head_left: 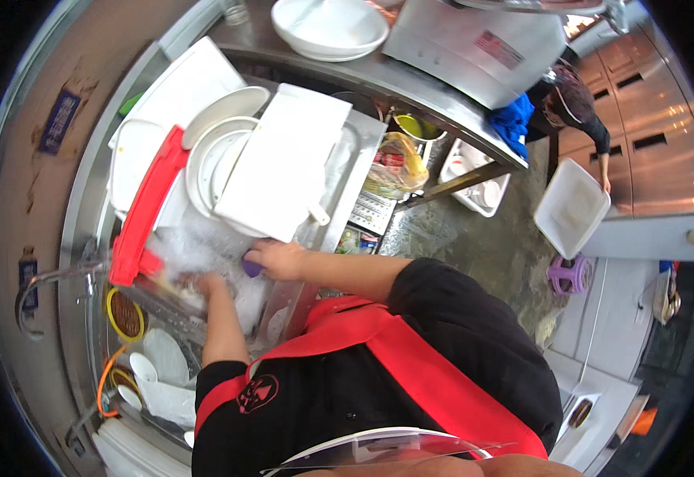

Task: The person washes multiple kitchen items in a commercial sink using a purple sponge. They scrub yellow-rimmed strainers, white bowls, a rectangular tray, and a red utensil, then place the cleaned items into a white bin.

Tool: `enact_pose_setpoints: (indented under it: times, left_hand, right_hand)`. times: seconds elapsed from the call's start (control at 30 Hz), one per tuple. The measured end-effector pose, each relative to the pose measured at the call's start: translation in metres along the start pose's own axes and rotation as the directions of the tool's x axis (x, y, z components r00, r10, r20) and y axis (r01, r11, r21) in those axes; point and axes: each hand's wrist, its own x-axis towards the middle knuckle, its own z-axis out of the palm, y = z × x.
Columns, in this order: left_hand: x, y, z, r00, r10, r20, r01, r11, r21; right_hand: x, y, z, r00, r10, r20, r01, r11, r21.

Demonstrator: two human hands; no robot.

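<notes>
I stand over a steel sink (85,238) full of foamy water and dishes. My right hand (278,258) grips a small purple sponge (251,269) at the lower edge of a white cutting board (283,159) that leans over white plates (220,159). Down in the suds, my left hand (206,288) holds an item I cannot make out. A red board (146,208) stands on edge just left of both hands.
A faucet (45,280) arches at the left. White dishes (164,358) lie in the lower basin beside a yellow-rimmed strainer (126,316). A steel counter above carries a white bowl (329,28) and a white bin (474,48). Another person (573,107) holds a white tub (571,208) at the right.
</notes>
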Motion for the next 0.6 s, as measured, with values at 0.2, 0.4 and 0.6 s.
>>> enact_pose_setpoints:
  times: [0.2, 0.4, 0.6]
  left_hand:
    - [0.018, -0.020, -0.023, 0.930, -0.053, 0.362, 0.155, 0.953, -0.259]
    - [-0.057, -0.010, -0.040, 0.835, 0.082, 0.544, 0.416, 0.553, -0.722]
    - [-0.143, 0.026, -0.064, 0.950, 0.281, 0.138, 0.049, 0.303, -0.952]
  right_hand:
    - [0.004, 0.000, 0.004, 0.998, -0.055, -0.038, 0.053, 0.997, -0.063]
    - [0.006, 0.005, 0.010, 0.997, -0.074, -0.036, 0.073, 0.997, -0.006]
    - [0.021, -0.007, 0.017, 0.979, 0.101, -0.177, -0.041, 0.948, 0.314]
